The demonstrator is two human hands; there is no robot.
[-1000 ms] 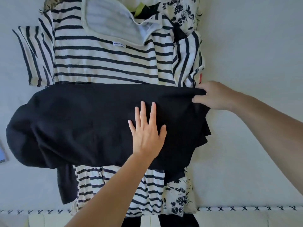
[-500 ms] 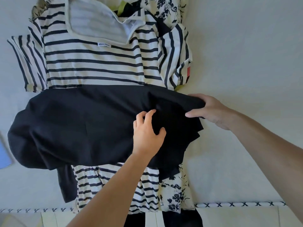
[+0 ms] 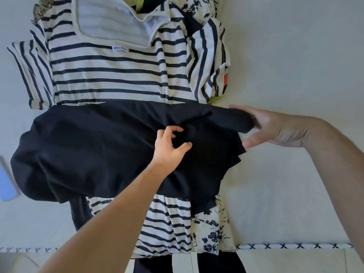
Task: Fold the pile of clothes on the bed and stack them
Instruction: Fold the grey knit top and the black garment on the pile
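**Both hands on the black garment**

I see the black garment (image 3: pixel 94 150) lying crosswise over the pile, filling the middle of the view from 9 o'clock to 3 o'clock. My left hand (image 3: pixel 169 146) sits on it just right of centre, fingers curled and pinching up a fold of the cloth. My right hand (image 3: pixel 275 129) is at 3 o'clock, at the garment's right end; its fingers go under the edge and the thumb lies below, so it grasps that end. Under the black cloth lies the striped shirt (image 3: pixel 110 71), spread toward 12 o'clock, with its hem showing at 6 o'clock. A floral piece (image 3: pixel 212 231) peeks out at 5 o'clock. All rest on the white bed (image 3: pixel 295 56). A blue thing (image 3: pixel 6 184) lies at 9 o'clock.
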